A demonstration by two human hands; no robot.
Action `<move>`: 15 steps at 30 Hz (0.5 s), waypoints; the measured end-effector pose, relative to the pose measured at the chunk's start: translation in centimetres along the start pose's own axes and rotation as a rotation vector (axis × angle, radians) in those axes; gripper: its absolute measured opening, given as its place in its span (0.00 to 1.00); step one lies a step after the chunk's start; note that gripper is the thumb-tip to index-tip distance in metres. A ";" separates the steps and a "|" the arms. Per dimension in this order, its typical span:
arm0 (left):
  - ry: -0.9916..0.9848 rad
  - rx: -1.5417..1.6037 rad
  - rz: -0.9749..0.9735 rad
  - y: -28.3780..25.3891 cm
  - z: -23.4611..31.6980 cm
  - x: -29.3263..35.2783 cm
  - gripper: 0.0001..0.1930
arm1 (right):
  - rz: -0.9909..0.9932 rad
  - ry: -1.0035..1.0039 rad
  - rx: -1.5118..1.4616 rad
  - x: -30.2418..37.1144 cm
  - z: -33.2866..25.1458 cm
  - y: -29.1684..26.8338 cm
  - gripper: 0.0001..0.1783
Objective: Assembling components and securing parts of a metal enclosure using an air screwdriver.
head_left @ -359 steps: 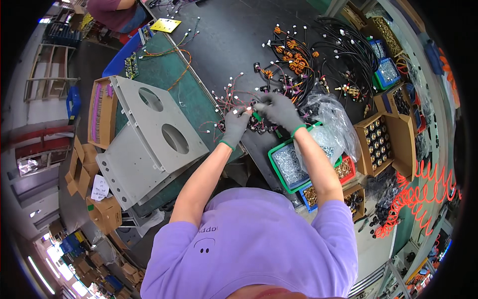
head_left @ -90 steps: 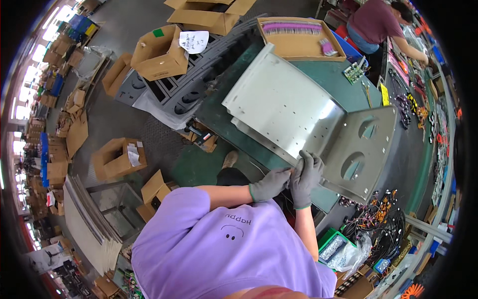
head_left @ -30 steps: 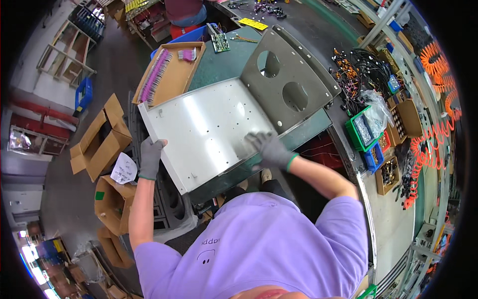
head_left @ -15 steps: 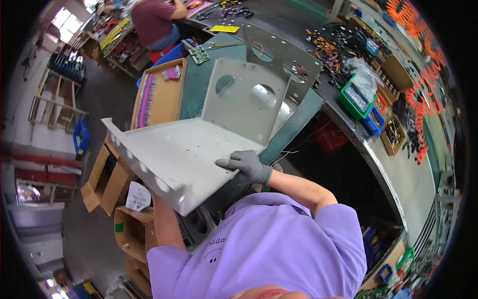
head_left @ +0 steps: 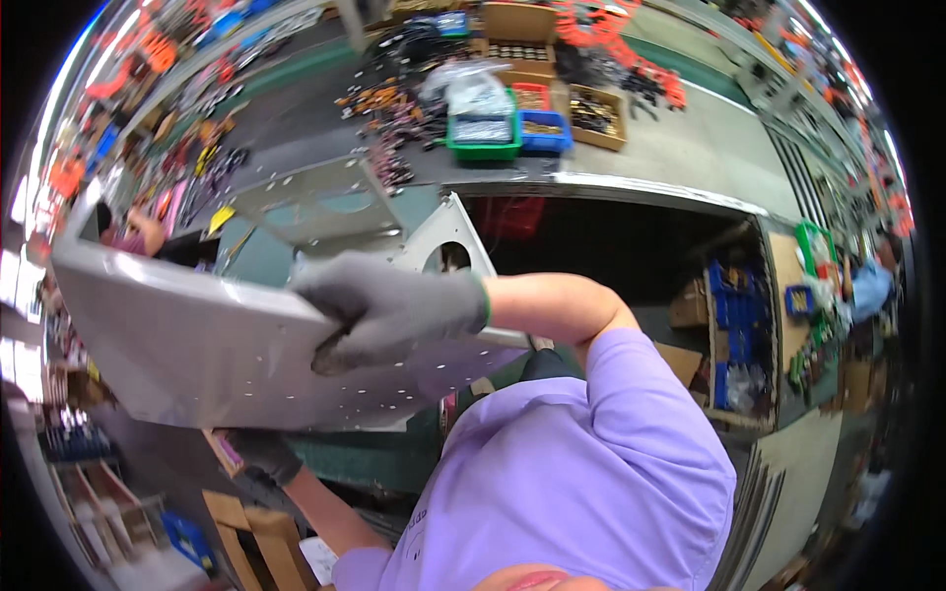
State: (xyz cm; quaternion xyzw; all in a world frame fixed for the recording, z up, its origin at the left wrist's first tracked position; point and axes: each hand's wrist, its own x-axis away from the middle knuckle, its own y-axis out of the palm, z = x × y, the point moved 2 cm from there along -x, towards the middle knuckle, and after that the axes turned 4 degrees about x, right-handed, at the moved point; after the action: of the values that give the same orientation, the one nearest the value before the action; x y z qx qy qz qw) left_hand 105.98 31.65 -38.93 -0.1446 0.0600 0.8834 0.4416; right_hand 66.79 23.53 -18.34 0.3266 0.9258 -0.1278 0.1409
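Observation:
A bent grey sheet-metal casing (head_left: 217, 345) with rows of small holes is held tilted in front of me. My right hand (head_left: 394, 305), in a grey glove, is closed over its upper edge, thumb on the near face. At the lower edge my left hand (head_left: 261, 455), also gloved, grips the casing; its fingertips are partly hidden. A side flange with a round opening (head_left: 473, 236) rises beyond my right hand. Behind the casing, another grey metal plate (head_left: 305, 212) with large cutouts stands on the green worktop (head_left: 370, 458).
Across the bench lie piled cables (head_left: 399, 113), a green bin (head_left: 483, 148), a blue bin (head_left: 542, 133) and a cardboard tray of small parts (head_left: 596, 116). An open carton (head_left: 251, 542) stands at lower left. Another person (head_left: 869, 288) is at far right.
The casing has been lifted and turned over, showing a broad face toward me. My right hand has moved onto its upper edge, and my left hand has come into view. My view has swung right.

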 end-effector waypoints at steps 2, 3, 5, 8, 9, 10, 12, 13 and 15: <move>0.202 -0.205 0.000 4.7 3.5 -0.1 0.25 | 0.088 -0.037 -0.113 2.4 -2.9 -3.9 0.29; 0.311 -0.305 0.008 7.1 5.5 0.2 0.25 | 0.133 -0.021 -0.181 4.2 -4.3 -5.8 0.31; 0.205 0.147 -0.156 12.2 9.0 0.9 0.23 | 0.312 0.044 -0.252 8.7 -6.8 -9.1 0.33; -0.336 1.187 -0.547 22.8 12.4 3.1 0.23 | 0.642 0.148 -0.260 16.5 -9.1 -13.4 0.37; -0.351 1.164 -0.607 26.4 13.2 3.8 0.25 | 0.729 0.169 -0.221 19.0 -9.3 -15.0 0.37; -0.331 1.143 -0.699 30.2 14.2 5.0 0.26 | 0.793 0.176 -0.151 21.9 -9.4 -16.5 0.37; -0.438 0.997 -0.689 37.7 15.0 7.7 0.24 | 0.948 0.215 -0.096 28.3 -8.8 -19.0 0.38; -0.409 0.889 -0.626 41.9 15.2 9.4 0.22 | 1.017 0.213 -0.119 32.0 -8.1 -20.0 0.40; -0.468 0.772 -0.653 49.3 15.8 13.3 0.15 | 1.104 0.281 -0.106 39.8 -6.2 -21.2 0.43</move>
State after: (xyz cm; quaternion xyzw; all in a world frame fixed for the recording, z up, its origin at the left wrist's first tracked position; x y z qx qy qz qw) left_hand 55.94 15.78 -29.06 0.2165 0.2318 0.6231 0.7149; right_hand 22.38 32.27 -23.25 0.7681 0.6330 0.0557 0.0785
